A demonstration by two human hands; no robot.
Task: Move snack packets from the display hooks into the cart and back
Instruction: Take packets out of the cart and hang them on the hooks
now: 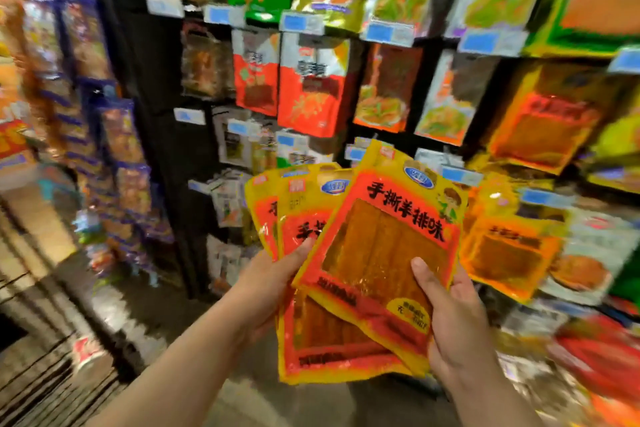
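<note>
Display wall (152,62) of blurred hanging packs (311,87); before it, fanned yellow-and-red snack packets (322,333) with clear windows, gripped by left hand (273,288) and right hand (460,333), thumbs on top. Front packet (377,239) reads 手撕羊排味; blue oval logo (419,177) illegible.

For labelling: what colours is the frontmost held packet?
Front packet: yellow border, orange-red panel with black characters; head view.

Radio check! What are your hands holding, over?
Left hand, right hand both gripping fan of yellow-and-orange plastic snack packets. Packed display rack ahead. Nothing in the way.
</note>
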